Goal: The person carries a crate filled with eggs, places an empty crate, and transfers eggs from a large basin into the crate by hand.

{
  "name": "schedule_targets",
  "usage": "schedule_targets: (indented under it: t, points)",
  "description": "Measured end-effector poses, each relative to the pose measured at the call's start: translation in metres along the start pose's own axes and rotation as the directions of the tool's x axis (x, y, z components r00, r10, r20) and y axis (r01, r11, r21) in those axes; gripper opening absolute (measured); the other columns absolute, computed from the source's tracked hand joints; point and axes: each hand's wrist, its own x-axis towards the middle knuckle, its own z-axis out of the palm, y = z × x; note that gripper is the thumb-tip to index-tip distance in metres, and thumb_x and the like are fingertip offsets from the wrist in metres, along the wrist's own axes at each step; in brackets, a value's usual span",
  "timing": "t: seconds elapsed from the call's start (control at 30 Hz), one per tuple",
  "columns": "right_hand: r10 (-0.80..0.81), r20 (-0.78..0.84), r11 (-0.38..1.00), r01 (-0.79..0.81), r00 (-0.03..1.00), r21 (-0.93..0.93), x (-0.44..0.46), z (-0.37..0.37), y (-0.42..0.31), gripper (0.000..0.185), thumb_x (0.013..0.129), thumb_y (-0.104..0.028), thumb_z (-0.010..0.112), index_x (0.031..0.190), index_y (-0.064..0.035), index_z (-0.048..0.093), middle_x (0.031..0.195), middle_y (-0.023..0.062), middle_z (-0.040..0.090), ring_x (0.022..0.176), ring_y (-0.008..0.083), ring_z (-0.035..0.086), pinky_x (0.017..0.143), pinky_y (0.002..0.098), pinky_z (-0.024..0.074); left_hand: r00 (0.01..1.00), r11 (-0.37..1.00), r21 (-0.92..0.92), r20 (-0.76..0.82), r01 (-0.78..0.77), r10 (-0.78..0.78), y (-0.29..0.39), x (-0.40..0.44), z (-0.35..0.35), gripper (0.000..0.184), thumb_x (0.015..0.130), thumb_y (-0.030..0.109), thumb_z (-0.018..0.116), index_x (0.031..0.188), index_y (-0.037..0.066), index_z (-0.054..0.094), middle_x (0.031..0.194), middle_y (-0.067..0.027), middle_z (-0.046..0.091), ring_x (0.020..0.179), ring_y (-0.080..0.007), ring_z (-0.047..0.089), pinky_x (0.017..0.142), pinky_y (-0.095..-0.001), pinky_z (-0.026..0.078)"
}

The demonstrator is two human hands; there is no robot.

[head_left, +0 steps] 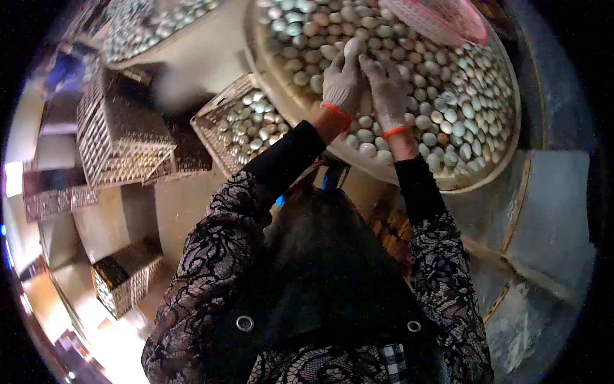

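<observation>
Both hands, in pale knitted gloves with orange bands at the wrists, are over a large round tub (511, 128) filled with eggs (448, 121). My left hand (343, 82) has its fingers closed around a pale egg (352, 46) at its fingertips. Close beside it on the right, my right hand (385, 89) rests low over the eggs with its fingers bent; whether it holds anything is hidden. The eggs are white, pale green and brownish.
A pink mesh basket (441, 19) lies on the tub's far side. Left of the tub stands a crate (208, 121) of eggs. Stacked crates (121, 144) are farther left, with another egg-filled container (150, 32) at the upper left and a crate (131, 281) at the lower left.
</observation>
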Motion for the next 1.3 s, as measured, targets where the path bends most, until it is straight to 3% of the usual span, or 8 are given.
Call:
schedule_targets:
  t: [0.17,0.2,0.27,0.33,0.67,0.73,0.87,1.3]
  points:
    - [-0.175,0.252,0.959,0.222,0.952,-0.174,0.022,0.068,-0.078,0.026,0.081,-0.02,0.057,0.107,-0.0233,0.06,0.114,0.0068,0.056,0.102,0.0265,0.054,0.086,0.0377,0.0447,0.844,0.868,0.331,-0.271,-0.369,0.462,0.037,0.004,-0.088,0.048,0.091,0.041,0.046,0.114,0.0,0.051,0.092,-0.0113,0.06,0.085,-0.0187,0.058,0.075,-0.0293,0.047]
    - [-0.203,0.249,0.969,0.23,0.947,-0.086,0.019,0.093,-0.09,0.027,0.08,-0.023,0.058,0.108,-0.0212,0.059,0.113,0.0072,0.056,0.101,0.027,0.055,0.084,0.0376,0.0456,0.979,0.825,-0.557,-0.203,-0.098,-0.021,0.04,-0.001,-0.107,0.044,0.091,0.039,0.047,0.114,0.001,0.051,0.097,-0.0101,0.059,0.087,-0.0182,0.058,0.075,-0.0282,0.048]
    - [-0.562,0.391,0.624,0.684,0.729,-0.379,0.014,0.133,-0.101,0.033,0.08,-0.031,0.059,0.108,-0.0137,0.06,0.11,0.0094,0.058,0.098,0.0267,0.056,0.082,0.0358,0.0457,0.936,0.778,-0.602,-0.347,-0.179,-0.053,0.048,-0.016,-0.143,0.043,0.09,0.038,0.049,0.114,0.003,0.051,0.099,-0.0089,0.059,0.09,-0.0166,0.057,0.075,-0.0269,0.048]
    - [-0.026,0.43,0.982,-0.056,0.902,0.178,0.002,0.184,-0.12,0.039,0.078,-0.037,0.06,0.103,-0.0077,0.062,0.1,0.0115,0.062,0.089,0.0273,0.06,0.078,0.0348,0.0466,0.816,0.863,-0.505,-0.499,0.0,-0.291,0.057,-0.028,-0.186,0.04,0.089,0.035,0.051,0.113,0.002,0.052,0.104,-0.0088,0.059,0.093,-0.0173,0.057,0.078,-0.0278,0.047]
    - [0.342,0.762,0.763,-0.636,0.549,0.116,-0.099,0.367,0.049,0.04,0.078,-0.026,0.063,0.107,0.0008,0.058,0.106,0.0127,0.059,0.097,0.0193,0.055,0.084,0.0283,0.0427,0.515,0.847,-0.463,-0.675,0.262,-0.528,-0.172,-0.031,-0.295,0.046,0.088,0.041,0.046,0.109,0.001,0.057,0.101,-0.0147,0.059,0.091,-0.0223,0.056,0.079,-0.0318,0.044]
    - [-0.364,0.722,0.808,0.585,0.588,-0.07,-0.115,0.382,0.1,0.052,0.071,-0.02,0.059,0.122,-0.0208,0.049,0.107,0.0073,0.058,0.106,0.0283,0.05,0.094,0.0395,0.0385,0.597,0.919,-0.246,-0.702,0.31,-0.389,-0.243,-0.029,-0.314,0.047,0.088,0.042,0.045,0.111,0.003,0.055,0.103,-0.0168,0.058,0.094,-0.0263,0.056,0.081,-0.0334,0.044]
    - [-0.012,0.712,0.942,-0.23,0.702,0.243,-0.131,0.413,0.132,0.045,0.072,-0.017,0.056,0.117,-0.021,0.053,0.106,0.0048,0.058,0.102,0.0286,0.051,0.09,0.0409,0.0408,0.684,0.902,-0.047,-0.636,0.429,-0.358,-0.235,-0.022,-0.316,0.049,0.087,0.045,0.046,0.117,0.006,0.052,0.108,-0.0164,0.058,0.098,-0.0296,0.055,0.084,-0.0358,0.042]
    - [-0.035,0.81,0.759,0.543,0.585,-0.359,-0.132,0.418,0.152,0.038,0.085,-0.021,0.045,0.12,-0.0078,0.05,0.125,0.0167,0.047,0.117,0.0331,0.041,0.098,0.0384,0.034,0.675,0.374,0.564,-0.581,0.736,-0.454,-0.257,-0.007,-0.343,0.048,0.08,0.029,0.056,0.123,0.013,0.042,0.106,-0.0185,0.058,0.092,-0.0342,0.058,0.076,-0.0434,0.048]
